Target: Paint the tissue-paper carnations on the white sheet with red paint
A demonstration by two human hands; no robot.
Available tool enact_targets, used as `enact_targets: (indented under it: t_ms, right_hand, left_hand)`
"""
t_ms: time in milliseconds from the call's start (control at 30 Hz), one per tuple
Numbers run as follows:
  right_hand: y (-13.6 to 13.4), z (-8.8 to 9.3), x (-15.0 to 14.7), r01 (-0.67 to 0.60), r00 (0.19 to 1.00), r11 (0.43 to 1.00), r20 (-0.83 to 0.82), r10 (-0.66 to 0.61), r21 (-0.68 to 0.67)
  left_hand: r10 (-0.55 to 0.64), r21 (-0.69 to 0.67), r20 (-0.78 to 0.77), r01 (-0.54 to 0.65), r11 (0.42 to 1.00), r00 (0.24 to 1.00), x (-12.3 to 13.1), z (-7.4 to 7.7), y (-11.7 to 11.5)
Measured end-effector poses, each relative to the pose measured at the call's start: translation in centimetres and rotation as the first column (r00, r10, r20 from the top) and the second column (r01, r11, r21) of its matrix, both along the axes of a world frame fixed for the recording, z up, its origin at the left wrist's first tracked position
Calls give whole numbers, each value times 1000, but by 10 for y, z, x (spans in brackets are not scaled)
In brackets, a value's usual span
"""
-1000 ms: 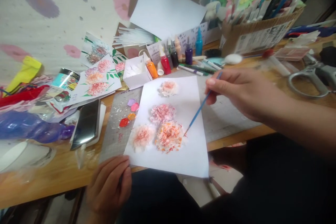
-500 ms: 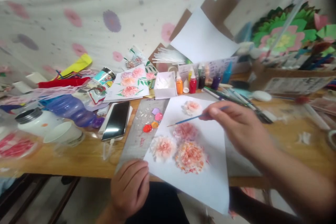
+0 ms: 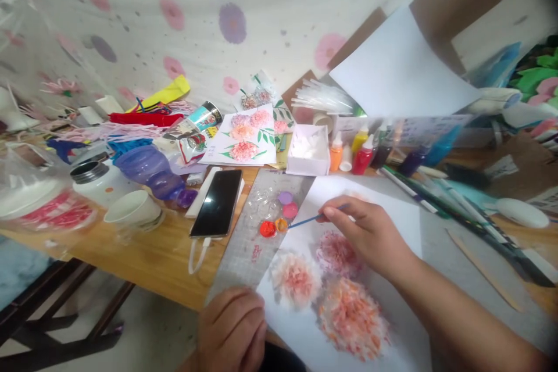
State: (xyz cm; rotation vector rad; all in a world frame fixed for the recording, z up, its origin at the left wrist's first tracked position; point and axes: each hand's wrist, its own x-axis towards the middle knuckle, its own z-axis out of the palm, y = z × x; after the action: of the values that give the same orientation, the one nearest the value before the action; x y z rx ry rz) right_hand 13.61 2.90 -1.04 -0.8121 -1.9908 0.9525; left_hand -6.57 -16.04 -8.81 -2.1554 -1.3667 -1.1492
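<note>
My right hand (image 3: 364,232) is closed on a thin blue paintbrush (image 3: 310,220) whose tip reaches the orange paint blob (image 3: 281,224) on a clear plastic palette (image 3: 261,209). Red, pink and purple blobs lie beside it. My left hand (image 3: 231,334), fingers curled, presses the near left corner of a white sheet (image 3: 401,215) painted with several pink and orange flowers (image 3: 351,317). The sheet lies on a grey cutting mat (image 3: 248,256).
A black phone (image 3: 218,202) lies left of the palette. Behind are small paint bottles (image 3: 361,154), a white box (image 3: 308,150), a painted flower card (image 3: 244,139), markers (image 3: 418,189), a purple bottle (image 3: 150,168), a white cup (image 3: 133,209) and a jar (image 3: 98,177).
My right hand swung the brush from the lower orange flower leftward to the paint blobs on the palette. The view turned left and dropped; my left hand stayed on the sheet's corner.
</note>
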Motion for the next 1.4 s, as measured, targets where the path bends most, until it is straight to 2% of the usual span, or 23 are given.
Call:
enact_targets:
  t_ms: [100,200,300,400,467,600,700,800,1067,1200,1400]
  right_hand:
    - [1,-2,0,7,999,999,-33,-8,-37]
    - [2,-1,3,15,995,995,-95,-24,-95]
    - [-1,6,21,96,966,978,-218,-136,-185]
    - [-9,11,53,209,875,932,-370,-313,-296]
    - [-19,7,78,271,796,887,-432,-424,-373]
    - [-43,-13,116,317,726,794,-406,-555,-519]
    - [-56,-27,127,303,719,755,-380,-582,-582]
    - [-60,-33,129,303,710,733,-369,-600,-610]
    - [-59,-33,127,301,690,719,-378,-617,-626]
    - [-58,-34,126,305,698,720,-369,-614,-623]
    - [-58,-33,127,342,668,717,-379,-640,-608]
  left_hand:
    - [11,37,-11,-11,999,1000,1,2,1]
    - [15,-19,-52,-16,1000,999,2,12,2]
    - [14,-43,-110,-19,999,994,3,22,4]
    - [26,-35,-140,-31,999,990,3,23,6]
    - [32,-29,-160,-37,999,987,2,21,7]
    - [31,-32,-181,-37,999,983,0,16,8]
    - [52,-20,-178,-57,998,983,0,14,8]
    - [69,-20,-158,-73,997,985,0,12,8]
    - [61,-27,-164,-66,997,985,-7,4,5]
    - [64,-31,-179,-70,997,982,-8,5,6]
    - [40,-16,-185,-44,999,982,-7,6,8]
